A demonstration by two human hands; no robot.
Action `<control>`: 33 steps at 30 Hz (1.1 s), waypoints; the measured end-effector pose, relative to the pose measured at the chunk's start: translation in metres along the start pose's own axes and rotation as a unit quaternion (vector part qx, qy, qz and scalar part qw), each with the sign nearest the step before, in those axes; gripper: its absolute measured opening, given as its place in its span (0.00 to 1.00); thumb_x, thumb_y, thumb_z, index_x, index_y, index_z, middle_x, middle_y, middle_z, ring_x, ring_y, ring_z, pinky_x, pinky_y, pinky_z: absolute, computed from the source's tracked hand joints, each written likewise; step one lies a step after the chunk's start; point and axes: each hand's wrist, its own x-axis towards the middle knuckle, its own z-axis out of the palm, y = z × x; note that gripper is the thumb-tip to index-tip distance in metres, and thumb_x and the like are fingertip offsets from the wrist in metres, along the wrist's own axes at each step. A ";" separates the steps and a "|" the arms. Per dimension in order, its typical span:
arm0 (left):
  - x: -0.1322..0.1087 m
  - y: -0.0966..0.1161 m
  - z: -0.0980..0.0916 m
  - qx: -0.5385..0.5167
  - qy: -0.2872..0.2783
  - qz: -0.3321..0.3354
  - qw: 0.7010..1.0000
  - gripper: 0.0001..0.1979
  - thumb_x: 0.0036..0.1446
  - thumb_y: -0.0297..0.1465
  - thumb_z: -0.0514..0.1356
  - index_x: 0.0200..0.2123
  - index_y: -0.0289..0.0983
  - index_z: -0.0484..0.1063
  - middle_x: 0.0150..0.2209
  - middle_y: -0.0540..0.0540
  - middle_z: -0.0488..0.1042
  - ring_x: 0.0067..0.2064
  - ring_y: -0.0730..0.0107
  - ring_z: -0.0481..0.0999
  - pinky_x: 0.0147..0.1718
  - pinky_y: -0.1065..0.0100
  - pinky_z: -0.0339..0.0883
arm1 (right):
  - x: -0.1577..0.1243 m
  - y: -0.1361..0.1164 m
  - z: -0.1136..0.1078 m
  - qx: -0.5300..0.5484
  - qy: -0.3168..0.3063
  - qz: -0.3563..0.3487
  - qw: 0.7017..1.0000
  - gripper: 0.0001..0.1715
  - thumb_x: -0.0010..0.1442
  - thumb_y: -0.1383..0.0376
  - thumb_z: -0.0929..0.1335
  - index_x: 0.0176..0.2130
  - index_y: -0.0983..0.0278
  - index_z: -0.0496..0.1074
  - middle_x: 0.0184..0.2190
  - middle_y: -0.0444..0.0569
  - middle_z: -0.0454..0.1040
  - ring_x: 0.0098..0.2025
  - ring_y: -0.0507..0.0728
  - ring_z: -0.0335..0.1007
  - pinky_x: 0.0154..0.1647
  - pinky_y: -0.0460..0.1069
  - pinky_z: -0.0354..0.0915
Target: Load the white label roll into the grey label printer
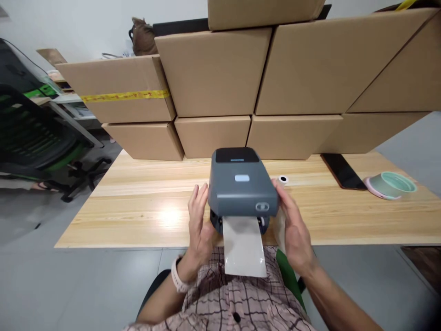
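Note:
A dark grey label printer (241, 177) stands near the front edge of the table, a gap showing below its upper cover. Out of its front hangs a strip of white label paper (244, 248), reaching past the table edge. My left hand (200, 220) is against the printer's left side, fingers long and upright, thumb hidden. On the opposite side, my right hand (294, 230) has its fingers at the cover's right edge. Both hands hold the printer between them. A white paper roll (283, 179) lies just behind my right fingers, partly covered.
Stacked cardboard boxes (213, 73) wall off the back of the wooden table (138, 202). At the right lie a phone (343, 171) and a mint-green cup (392, 184) on a pink ring. An office chair (37, 133) and a person's foot (48, 185) are at the left.

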 end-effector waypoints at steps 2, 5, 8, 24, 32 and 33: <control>0.032 -0.006 -0.004 -0.028 0.003 0.049 0.998 0.27 0.73 0.46 0.47 0.71 0.46 0.62 0.70 0.44 0.66 0.73 0.54 0.59 0.71 0.47 0.53 | 0.031 -0.007 -0.012 -0.048 0.009 -0.052 0.997 0.43 0.71 0.37 0.48 0.76 0.48 0.39 0.77 0.48 0.48 0.77 0.70 0.45 0.75 0.73 0.45; 0.077 -0.024 -0.003 -0.065 -0.003 0.002 0.998 0.24 0.70 0.41 0.58 0.67 0.47 0.67 0.69 0.43 0.68 0.70 0.55 0.65 0.69 0.49 0.57 | 0.087 -0.014 -0.022 -0.144 0.041 -0.116 0.982 0.45 0.70 0.37 0.51 0.77 0.51 0.36 0.76 0.53 0.51 0.76 0.72 0.46 0.74 0.74 0.45; 0.099 -0.046 0.002 -0.114 -0.071 -0.094 0.987 0.32 0.64 0.41 0.63 0.69 0.46 0.62 0.73 0.40 0.60 0.74 0.51 0.58 0.70 0.46 0.55 | 0.140 -0.014 -0.021 -0.188 0.083 -0.133 0.970 0.44 0.72 0.40 0.52 0.76 0.52 0.35 0.75 0.55 0.53 0.75 0.73 0.49 0.72 0.76 0.47; 0.086 -0.048 0.008 0.047 -0.224 -0.242 0.943 0.44 0.54 0.32 0.60 0.74 0.42 0.52 0.45 0.43 0.76 0.42 0.58 0.74 0.42 0.60 0.67 | 0.206 -0.005 -0.018 -0.181 0.083 -0.176 0.964 0.41 0.70 0.52 0.63 0.75 0.58 0.47 0.70 0.56 0.63 0.69 0.69 0.60 0.71 0.67 0.56; 0.089 -0.037 0.007 0.074 -0.251 -0.268 0.927 0.41 0.54 0.31 0.56 0.72 0.36 0.55 0.25 0.55 0.67 0.28 0.65 0.68 0.31 0.66 0.57 | 0.171 0.018 0.019 -0.194 -0.347 -0.178 0.900 0.54 0.62 0.53 0.71 0.76 0.59 0.44 0.58 0.56 0.78 0.54 0.67 0.78 0.51 0.59 0.72; 0.089 -0.038 0.008 0.073 -0.250 -0.269 0.927 0.41 0.54 0.31 0.56 0.72 0.36 0.56 0.25 0.55 0.67 0.28 0.66 0.67 0.30 0.66 0.56 | 0.173 0.022 0.025 -0.202 -0.382 -0.165 0.887 0.58 0.59 0.53 0.72 0.77 0.59 0.43 0.57 0.57 0.79 0.52 0.67 0.79 0.49 0.59 0.72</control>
